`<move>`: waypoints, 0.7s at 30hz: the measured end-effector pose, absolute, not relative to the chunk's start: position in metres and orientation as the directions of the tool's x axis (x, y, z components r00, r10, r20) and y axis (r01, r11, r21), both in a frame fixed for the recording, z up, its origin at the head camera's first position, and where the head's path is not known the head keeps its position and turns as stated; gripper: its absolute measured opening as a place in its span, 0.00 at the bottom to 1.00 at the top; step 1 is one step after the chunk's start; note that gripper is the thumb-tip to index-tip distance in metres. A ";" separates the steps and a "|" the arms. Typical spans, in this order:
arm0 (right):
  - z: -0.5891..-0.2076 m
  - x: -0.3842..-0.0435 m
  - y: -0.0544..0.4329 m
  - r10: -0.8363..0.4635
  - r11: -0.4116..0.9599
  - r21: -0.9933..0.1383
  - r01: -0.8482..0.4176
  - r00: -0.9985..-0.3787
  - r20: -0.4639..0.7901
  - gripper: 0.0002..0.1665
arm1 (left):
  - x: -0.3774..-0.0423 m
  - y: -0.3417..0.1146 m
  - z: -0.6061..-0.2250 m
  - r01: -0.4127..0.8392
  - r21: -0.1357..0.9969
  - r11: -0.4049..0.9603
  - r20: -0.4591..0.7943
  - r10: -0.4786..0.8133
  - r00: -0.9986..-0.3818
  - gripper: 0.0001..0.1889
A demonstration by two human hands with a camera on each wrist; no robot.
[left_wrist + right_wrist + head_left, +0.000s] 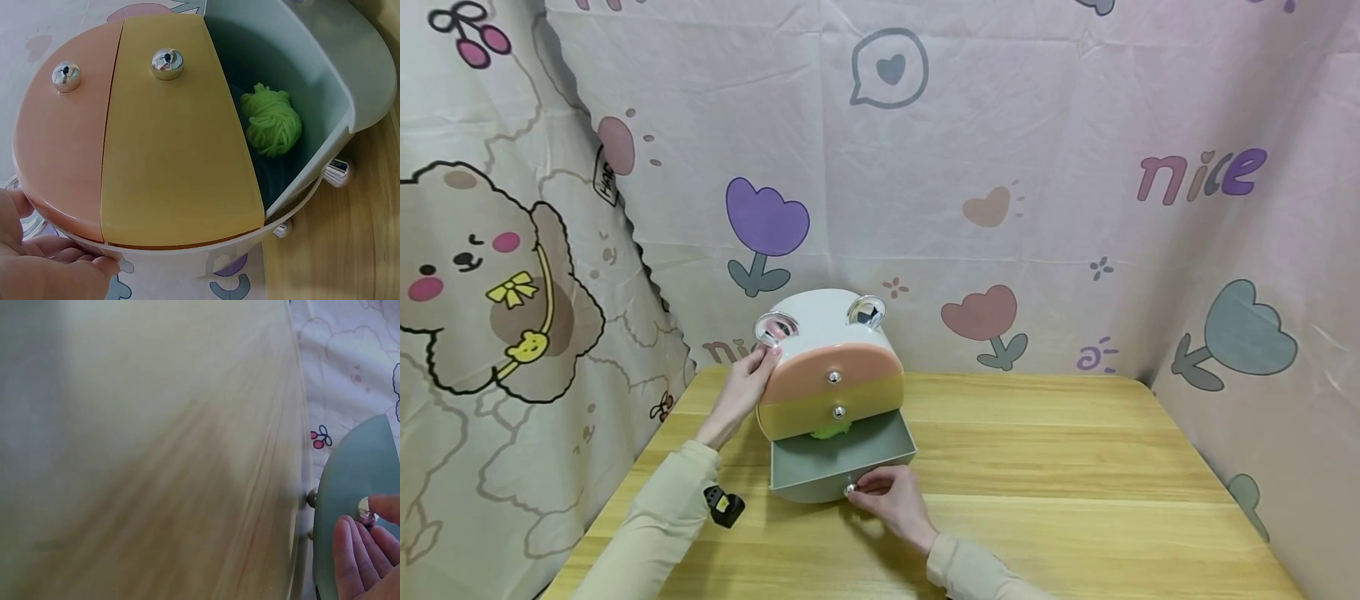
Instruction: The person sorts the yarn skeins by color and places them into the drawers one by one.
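A small drawer cabinet [829, 367] stands on the table, with a white top, two shiny round ears, and orange and yellow drawers shut above a grey-green one. The grey-green bottom drawer [842, 458] is pulled out. Inside it, toward the back, lies a bundle of bright green yarn [272, 120]. My left hand [747, 387] holds the cabinet's upper left side by the ear, thumb and fingers at its edge. At the bottom drawer's front, my right hand [891, 498] pinches the silver knob [366, 511] between thumb and fingers.
A small black object [724, 506] with a yellow patch is by the left sleeve. The wooden table [1037, 450] extends to the right of the cabinet. Printed curtains [925, 150] hang behind and at both sides.
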State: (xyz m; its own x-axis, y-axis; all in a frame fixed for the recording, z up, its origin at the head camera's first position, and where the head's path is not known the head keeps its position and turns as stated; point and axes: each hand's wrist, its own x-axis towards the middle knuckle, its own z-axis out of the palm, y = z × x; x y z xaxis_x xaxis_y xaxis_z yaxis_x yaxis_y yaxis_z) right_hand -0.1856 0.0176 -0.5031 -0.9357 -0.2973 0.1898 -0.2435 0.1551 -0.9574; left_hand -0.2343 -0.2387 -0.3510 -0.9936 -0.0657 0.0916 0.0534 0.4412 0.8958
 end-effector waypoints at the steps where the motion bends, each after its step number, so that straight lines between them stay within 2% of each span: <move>1: -0.503 -0.186 0.018 -0.297 0.155 -0.957 -0.244 -0.936 0.191 0.10 | -0.234 -0.239 -0.351 0.054 0.896 0.441 0.093 -0.067 -0.993 0.34; 21: -0.498 -0.192 0.017 -0.273 0.189 -0.944 -0.272 -0.938 0.215 0.09 | -0.235 -0.239 -0.351 0.061 0.893 0.446 0.103 -0.071 -0.992 0.33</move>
